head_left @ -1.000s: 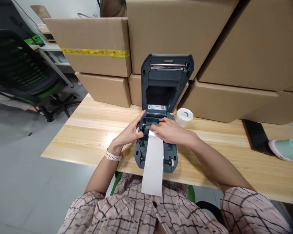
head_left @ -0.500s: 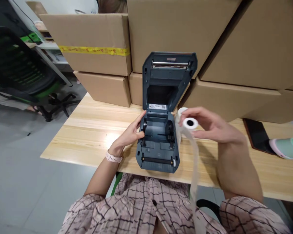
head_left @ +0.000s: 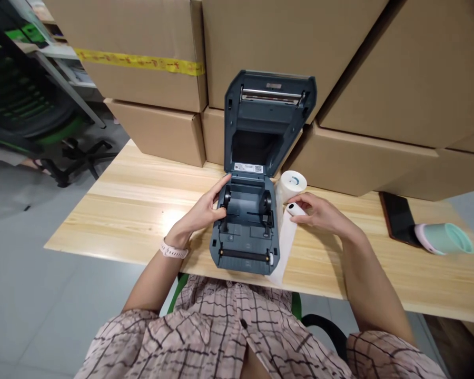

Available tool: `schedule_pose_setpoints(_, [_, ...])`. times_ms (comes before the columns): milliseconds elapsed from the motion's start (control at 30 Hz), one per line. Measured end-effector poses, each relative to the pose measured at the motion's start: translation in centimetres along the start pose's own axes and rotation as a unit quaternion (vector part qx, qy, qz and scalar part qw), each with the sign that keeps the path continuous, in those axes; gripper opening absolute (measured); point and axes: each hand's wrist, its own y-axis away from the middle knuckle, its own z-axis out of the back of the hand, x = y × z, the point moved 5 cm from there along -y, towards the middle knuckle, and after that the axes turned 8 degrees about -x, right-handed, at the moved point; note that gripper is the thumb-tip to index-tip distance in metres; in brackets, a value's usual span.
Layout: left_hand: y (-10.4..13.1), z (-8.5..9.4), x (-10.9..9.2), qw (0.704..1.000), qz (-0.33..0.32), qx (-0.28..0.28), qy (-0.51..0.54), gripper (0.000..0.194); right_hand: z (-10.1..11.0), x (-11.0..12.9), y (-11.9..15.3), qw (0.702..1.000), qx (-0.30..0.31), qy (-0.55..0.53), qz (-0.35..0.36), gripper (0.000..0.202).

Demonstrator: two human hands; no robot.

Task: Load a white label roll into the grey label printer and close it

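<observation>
A dark grey label printer sits on the wooden table with its lid raised. Its roll compartment holds no roll. My left hand grips the printer's left side, thumb on the inner edge and fingers along the outside. To the right of the printer, my right hand pinches a small white paper roll between thumb and fingers. From it a paper strip runs down to the table's front edge. Just behind that hand stands a larger white roll, upright on the table.
Stacked cardboard boxes line the back of the table. A black phone and a mint-green cup lie at the right. Beyond the table's left side is an office chair.
My right hand has lowered the small roll toward the table, beside the printer, and the strip lies closer to the printer. The larger roll shows more fully. The view has shifted slightly.
</observation>
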Motion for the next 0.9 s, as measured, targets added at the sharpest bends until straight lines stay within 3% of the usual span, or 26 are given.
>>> schedule_pose_setpoints(233, [0.0,0.0,-0.1,1.0,-0.002,-0.001,-0.004,0.097,0.5,-0.4,1.3,0.997,-0.037,-0.055,-0.026,0.036])
schedule_pose_setpoints(367, [0.0,0.1,-0.2,1.0,-0.004,-0.003,-0.019,0.096,1.7,-1.5,1.7,0.976,-0.118,-0.175,-0.057,0.044])
schedule_pose_setpoints(500, [0.0,0.1,-0.1,1.0,-0.012,-0.004,-0.02,0.094,1.5,-3.1,1.3,0.961,-0.179,-0.192,-0.086,0.047])
schedule_pose_setpoints(600, [0.0,0.2,0.0,1.0,-0.016,-0.003,-0.017,0.093,1.8,-3.7,1.3,0.965,-0.154,-0.196,-0.084,0.059])
schedule_pose_setpoints(733, [0.0,0.2,0.0,1.0,-0.014,-0.002,-0.018,0.092,4.4,-2.7,1.2,0.966,-0.137,-0.214,-0.046,0.084])
schedule_pose_setpoints(833, [0.0,0.1,-0.3,1.0,-0.004,0.001,-0.023,0.095,5.5,-0.7,-0.6,0.978,-0.133,-0.163,-0.017,0.088])
schedule_pose_setpoints(900, [0.0,0.1,-0.3,1.0,0.001,0.002,-0.021,0.097,4.6,0.4,-2.7,0.99,-0.089,-0.105,-0.012,0.092])
